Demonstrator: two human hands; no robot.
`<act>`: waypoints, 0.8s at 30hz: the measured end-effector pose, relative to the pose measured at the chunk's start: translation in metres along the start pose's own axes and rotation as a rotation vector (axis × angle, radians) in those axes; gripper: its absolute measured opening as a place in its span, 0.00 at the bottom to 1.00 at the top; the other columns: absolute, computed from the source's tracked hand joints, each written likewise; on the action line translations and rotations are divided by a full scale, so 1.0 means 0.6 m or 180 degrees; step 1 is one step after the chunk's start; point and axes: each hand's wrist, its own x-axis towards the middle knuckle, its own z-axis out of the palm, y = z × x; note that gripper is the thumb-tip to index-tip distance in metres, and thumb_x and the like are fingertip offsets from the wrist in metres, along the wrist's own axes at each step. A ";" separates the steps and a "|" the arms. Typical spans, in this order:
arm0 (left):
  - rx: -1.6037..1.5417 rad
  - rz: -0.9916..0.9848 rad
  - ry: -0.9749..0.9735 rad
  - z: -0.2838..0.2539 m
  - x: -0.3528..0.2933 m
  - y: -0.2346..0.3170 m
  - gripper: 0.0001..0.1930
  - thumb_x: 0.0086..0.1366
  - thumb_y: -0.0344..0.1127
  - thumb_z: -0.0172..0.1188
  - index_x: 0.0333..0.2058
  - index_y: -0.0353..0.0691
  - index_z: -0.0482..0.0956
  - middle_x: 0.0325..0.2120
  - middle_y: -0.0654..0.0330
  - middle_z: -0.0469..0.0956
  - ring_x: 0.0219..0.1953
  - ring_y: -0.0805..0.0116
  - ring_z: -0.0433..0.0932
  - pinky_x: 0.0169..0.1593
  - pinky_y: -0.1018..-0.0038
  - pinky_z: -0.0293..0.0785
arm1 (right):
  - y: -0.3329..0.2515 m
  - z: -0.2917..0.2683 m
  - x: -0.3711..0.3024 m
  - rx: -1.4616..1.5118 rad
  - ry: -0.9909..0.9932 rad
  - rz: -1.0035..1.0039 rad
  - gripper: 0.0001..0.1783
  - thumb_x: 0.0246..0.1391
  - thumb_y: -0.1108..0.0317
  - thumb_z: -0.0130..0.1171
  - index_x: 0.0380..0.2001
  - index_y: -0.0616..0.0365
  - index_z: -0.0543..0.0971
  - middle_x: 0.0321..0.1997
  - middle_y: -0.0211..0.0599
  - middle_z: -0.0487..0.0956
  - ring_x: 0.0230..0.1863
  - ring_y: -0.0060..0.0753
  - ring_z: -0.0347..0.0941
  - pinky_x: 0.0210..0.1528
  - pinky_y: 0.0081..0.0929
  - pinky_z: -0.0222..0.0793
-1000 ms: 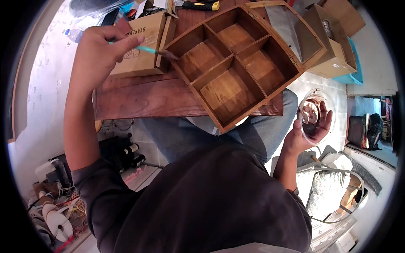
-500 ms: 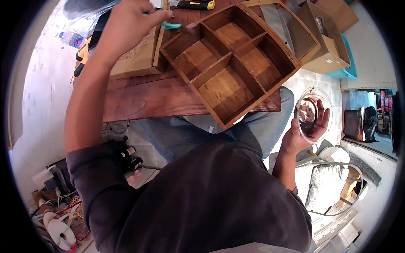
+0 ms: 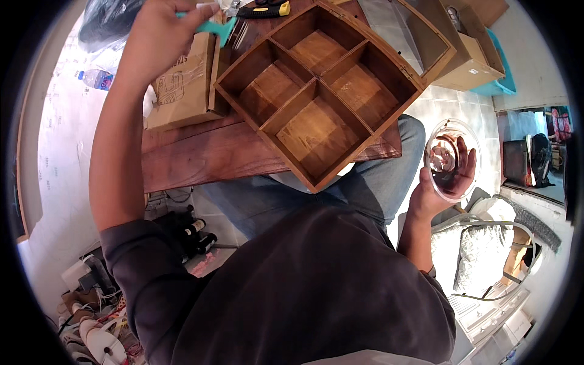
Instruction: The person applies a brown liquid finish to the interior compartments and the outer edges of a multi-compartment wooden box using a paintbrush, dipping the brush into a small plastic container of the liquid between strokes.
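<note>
My left hand (image 3: 159, 39) is closed around the handle of a teal-handled brush (image 3: 220, 27), whose bristles hang beside the far left wall of a wooden box. They look apart from that wall, though motion blurs them. The brown-stained box (image 3: 304, 131) has a cross divider making several square compartments. It lies turned at an angle, its near corner jutting past the table's edge over my lap. Off to the right, my right hand (image 3: 427, 199) holds a clear plastic cup (image 3: 434, 159) with dark brown liquid in it, fingers wrapped behind and below.
The reddish wooden table (image 3: 201, 163) carries a cardboard box (image 3: 188, 91) at left and a black-and-yellow utility knife (image 3: 263, 10) at the back. A framed lid (image 3: 449, 55) leans off the box's far right side, near an open carton (image 3: 471, 67). A water bottle (image 3: 96, 79) lies far left.
My left hand has drawn back to the left, taking the brush away from the box's far left edge. My right hand keeps the cup in nearly the same place. The whole view has shifted slightly.
</note>
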 end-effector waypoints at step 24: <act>0.0004 0.0177 -0.0108 -0.018 0.052 0.043 0.19 0.69 0.40 0.66 0.23 0.31 0.82 0.12 0.66 0.70 0.12 0.79 0.67 0.16 0.76 0.59 | 0.019 -0.015 0.003 -0.0106 0.0123 0.0281 0.63 0.37 0.67 0.83 0.73 0.60 0.55 0.72 0.51 0.66 0.71 0.46 0.65 0.72 0.44 0.64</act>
